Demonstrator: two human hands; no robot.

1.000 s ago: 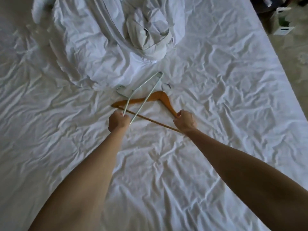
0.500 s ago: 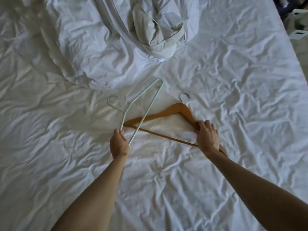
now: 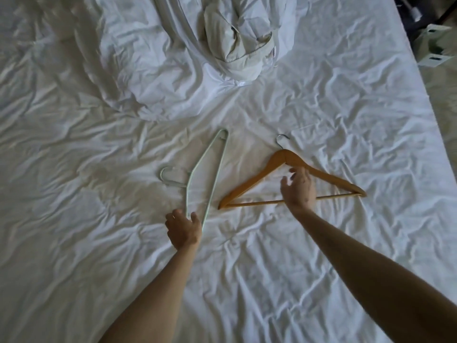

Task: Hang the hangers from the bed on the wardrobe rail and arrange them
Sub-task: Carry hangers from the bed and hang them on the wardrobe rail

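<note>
A: Nearest, left hand (image 3: 184, 230) low on the bed (image 3: 247, 280), fingers (image 3: 176, 214) loosely spread at the near corner of the pale hanger (image 3: 207, 180); touching or just short, hard to tell.

B: Gripping nothing, then?

A: Nothing. Right hand (image 3: 298, 190) a little farther out, over the wood hanger (image 3: 259, 178), fingers relaxed and apart, not closed on anything.

B: Both hangers flat on the sheet?

A: Flat, side by side, apart. Pale one lying on its side, hook (image 3: 166, 175) pointing left. Wood one with hook (image 3: 282, 141) pointing away, bar nearest.

B: Best way to lift?

A: Probably curl round the neck under each hook, not the thin bar. Keeps hooks free for the rail and stops swinging. Worth lifting straight up, so no wire snags a crease.

B: Beyond those?

A: Bundled bedding (image 3: 237, 45) farther up. No rail in view.
</note>
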